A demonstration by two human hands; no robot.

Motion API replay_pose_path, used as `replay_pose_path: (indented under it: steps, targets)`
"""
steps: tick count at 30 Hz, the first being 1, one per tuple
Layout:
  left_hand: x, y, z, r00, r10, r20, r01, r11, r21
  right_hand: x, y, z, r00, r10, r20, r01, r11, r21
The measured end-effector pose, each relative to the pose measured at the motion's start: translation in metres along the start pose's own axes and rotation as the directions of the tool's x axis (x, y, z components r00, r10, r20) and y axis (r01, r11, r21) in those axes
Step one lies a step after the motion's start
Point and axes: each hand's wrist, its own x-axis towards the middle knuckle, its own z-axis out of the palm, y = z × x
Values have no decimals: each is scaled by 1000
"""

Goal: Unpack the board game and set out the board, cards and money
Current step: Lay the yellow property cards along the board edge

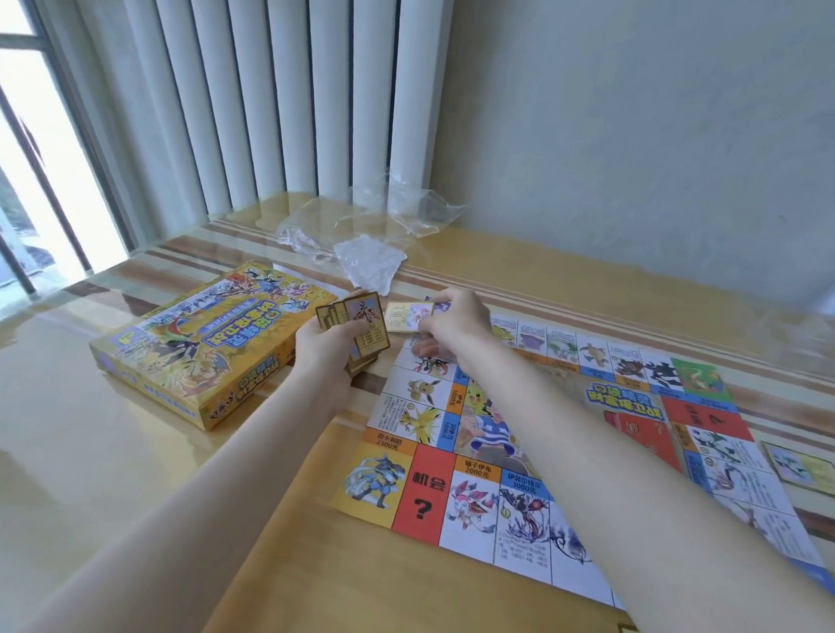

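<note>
Between both hands [453, 317], cards [358, 328].

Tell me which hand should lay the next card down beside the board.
Right, probably. The right hand already pinches a single card over the board's far corner, while the left hand grips the fanned stack of cards.

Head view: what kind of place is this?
Probably a room in a home: a glossy wooden table beside a tall white radiator and a window, with a board game spread out.
</note>
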Motion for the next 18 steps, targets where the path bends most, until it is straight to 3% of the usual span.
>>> replay_pose_path:
  steps: [3, 9, 18]
  targets:
    - [3, 4, -7, 1000, -4, -9, 4, 1000, 19, 2, -1, 11, 998, 27, 52, -22, 995, -101]
    - [5, 9, -16, 1000, -7, 1, 7, 1000, 4, 3, -4, 7, 988, 17, 156, 6, 990, -141]
    - [4, 9, -17, 999, -29, 39, 29, 999, -16, 13, -2, 21, 979, -132, 158, 187, 893, -410]
